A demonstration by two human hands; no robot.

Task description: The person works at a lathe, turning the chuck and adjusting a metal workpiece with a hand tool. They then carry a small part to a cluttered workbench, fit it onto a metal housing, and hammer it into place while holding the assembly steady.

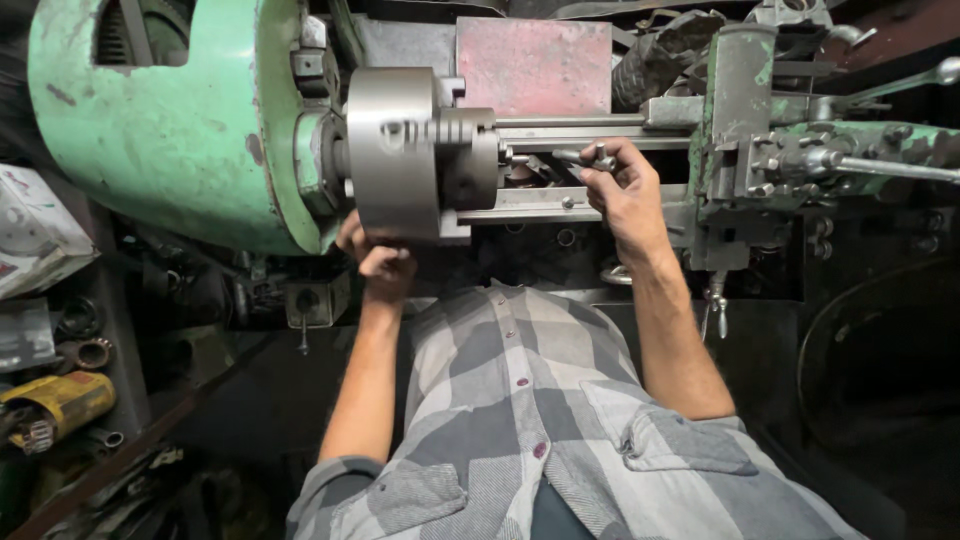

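A grey steel lathe chuck [410, 150] juts from the green headstock [170, 120] at the upper left. My left hand [378, 262] is under the chuck's near edge, fingers curled against its rim. To the right of the chuck, my right hand [622, 190] is closed around a small metal tool [592, 157] whose tip points at the chuck's face. Whether a workpiece sits in the jaws is hidden.
The green tool post and carriage [745, 140] stand at the right with long handles [890, 168] sticking out. The lathe bed rails [560, 205] run between. A pink panel [535, 65] is behind. Shelves at the left hold a yellow power tool [60, 400] and metal parts.
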